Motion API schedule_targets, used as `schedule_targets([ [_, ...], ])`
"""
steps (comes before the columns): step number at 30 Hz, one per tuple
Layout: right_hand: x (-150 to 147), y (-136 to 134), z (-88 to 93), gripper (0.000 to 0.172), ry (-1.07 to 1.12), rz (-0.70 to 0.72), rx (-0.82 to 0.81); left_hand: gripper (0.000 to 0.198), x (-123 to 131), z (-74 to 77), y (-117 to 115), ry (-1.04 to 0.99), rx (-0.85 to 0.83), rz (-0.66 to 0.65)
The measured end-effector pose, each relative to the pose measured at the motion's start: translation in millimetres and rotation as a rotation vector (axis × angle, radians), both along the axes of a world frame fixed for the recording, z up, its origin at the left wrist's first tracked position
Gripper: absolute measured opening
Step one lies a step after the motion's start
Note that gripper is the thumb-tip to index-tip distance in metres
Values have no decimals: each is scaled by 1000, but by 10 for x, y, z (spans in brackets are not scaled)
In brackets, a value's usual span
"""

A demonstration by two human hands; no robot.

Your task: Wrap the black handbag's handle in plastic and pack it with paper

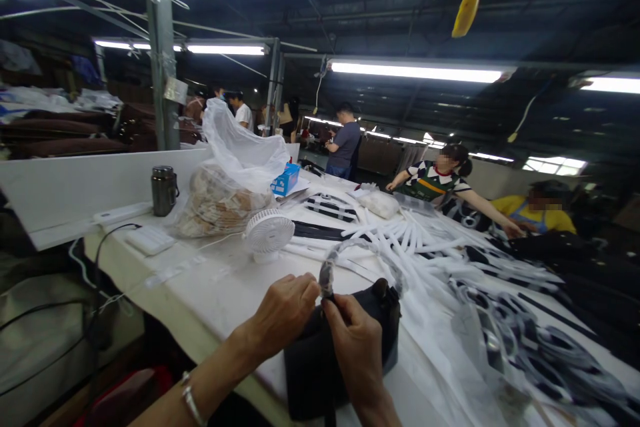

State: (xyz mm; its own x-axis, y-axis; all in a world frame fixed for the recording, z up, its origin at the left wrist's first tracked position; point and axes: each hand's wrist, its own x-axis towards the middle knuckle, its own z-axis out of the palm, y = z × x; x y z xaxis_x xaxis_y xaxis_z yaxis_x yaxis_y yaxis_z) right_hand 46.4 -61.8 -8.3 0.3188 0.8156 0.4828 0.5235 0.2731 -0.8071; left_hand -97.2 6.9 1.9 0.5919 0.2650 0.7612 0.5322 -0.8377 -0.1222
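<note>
A black handbag [311,377] rests at the table's near edge, partly hidden by my hands. Its handle [327,272] arches up and is wrapped in clear plastic. My right hand [356,340] is closed on the lower end of this handle, the thumb pressed against it. Just to the left, my left hand [286,307] is closed with the fingertips bunched beside the handle; what they pinch is too small to make out. A silver bracelet [190,400] circles my left wrist. Beyond the bag lie many white strips [400,247].
A small white fan [269,233], a clear bag of brownish pieces [220,203], a dark flask [164,191] and a blue box [286,180] stand on the table [200,290]. Plastic-wrapped loops [550,353] lie at right. A co-worker [435,177] reaches across the far side.
</note>
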Motion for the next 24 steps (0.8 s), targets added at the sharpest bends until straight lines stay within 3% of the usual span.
schedule_targets([
  [4, -33, 50, 74, 26, 75, -22, -65, 15, -16, -78, -4, 6, 4, -39],
  [8, -46, 47, 124, 23, 260, 217, -168, 18, -7, -197, 101, -37, -70, 13],
  [12, 11, 38, 53, 33, 337, 122, -171, 19, 13, -292, 93, -97, -124, -4],
  [15, 43, 30, 15, 38, 364, 97, -167, 19, 8, -279, -26, -71, -167, -74],
  [17, 48, 15, 26, 33, 230, 64, -125, 18, -8, -249, -122, -148, -339, -75],
  [20, 65, -2, 82, 18, -167, -9, -3, 8, -20, -232, -253, -363, -772, -136],
  [24, 159, 45, 187, 28, -721, -23, 162, 34, 43, -317, -356, -552, -1135, -325],
])
